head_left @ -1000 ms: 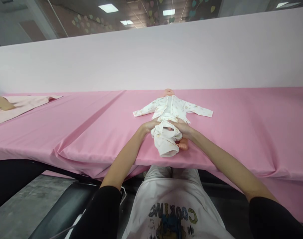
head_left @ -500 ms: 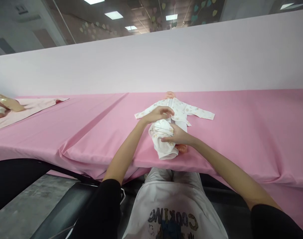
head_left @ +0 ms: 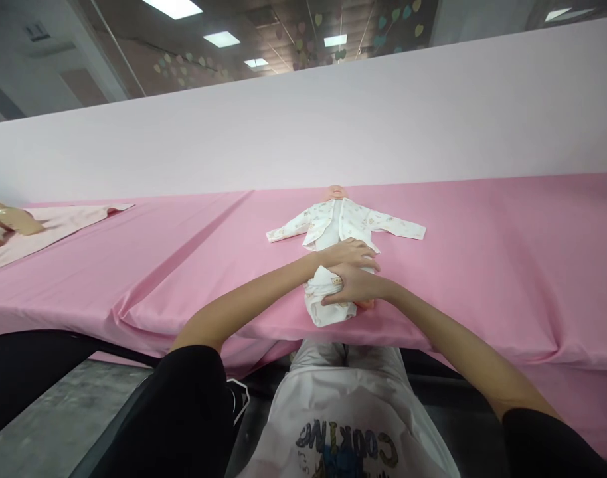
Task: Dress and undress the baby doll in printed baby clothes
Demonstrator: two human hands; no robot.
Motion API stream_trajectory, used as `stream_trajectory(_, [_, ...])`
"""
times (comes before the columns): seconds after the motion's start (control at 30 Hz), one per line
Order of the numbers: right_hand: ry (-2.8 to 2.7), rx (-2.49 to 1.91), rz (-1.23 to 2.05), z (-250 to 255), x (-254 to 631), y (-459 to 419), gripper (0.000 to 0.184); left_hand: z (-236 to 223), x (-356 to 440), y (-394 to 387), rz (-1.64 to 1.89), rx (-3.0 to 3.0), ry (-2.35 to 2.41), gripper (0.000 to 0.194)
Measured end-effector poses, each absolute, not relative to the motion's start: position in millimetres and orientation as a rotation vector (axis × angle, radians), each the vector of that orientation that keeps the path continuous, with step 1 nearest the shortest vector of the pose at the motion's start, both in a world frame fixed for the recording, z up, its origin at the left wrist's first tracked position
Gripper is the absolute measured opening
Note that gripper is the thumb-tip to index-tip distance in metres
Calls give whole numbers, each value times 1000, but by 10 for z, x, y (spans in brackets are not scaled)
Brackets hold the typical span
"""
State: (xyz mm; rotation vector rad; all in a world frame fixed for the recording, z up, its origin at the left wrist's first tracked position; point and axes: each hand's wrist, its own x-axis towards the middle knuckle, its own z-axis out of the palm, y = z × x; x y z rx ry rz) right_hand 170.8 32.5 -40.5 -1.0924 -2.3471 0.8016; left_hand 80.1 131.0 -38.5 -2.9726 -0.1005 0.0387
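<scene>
white cloth is pinched in the right hand; the left hand, its grip unclear, partly covers the clothed doll.

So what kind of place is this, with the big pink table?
Maybe a baby-care practice room: there's a doll with a little white jacket, a long pink-covered table, and heart shapes above the white partition.
</scene>
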Motion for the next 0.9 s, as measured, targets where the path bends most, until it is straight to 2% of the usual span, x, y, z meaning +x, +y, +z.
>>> stream_trajectory(0.13, [-2453, -988, 765, -387, 1707, 304, 26, -365, 800, 1194, -30, -2817, -61, 37])
stream_trajectory(0.23, [-2539, -1003, 581, -386, 1696, 269, 17, -320, 747, 1126, -121, -2794, -134, 36])
stream_trajectory(0.4, [-2642, -980, 199, -431, 1706, 247, 14, -286, 667, 1143, -252, -2916, -391, 41])
stream_trajectory(0.53, [-2661, -867, 91, -467, 1731, 282, 15, -304, 546, 1297, -352, -3086, -480, 42])
stream_trajectory(0.73, [-2345, -887, 354, -393, 1760, 296, 13, -326, 313, 1411, -535, -3219, -839, 45])
stream_trajectory(0.9, [-1954, -1043, 679, -265, 1820, 359, 37, -419, 255, 1389, -682, -3278, -831, 41])
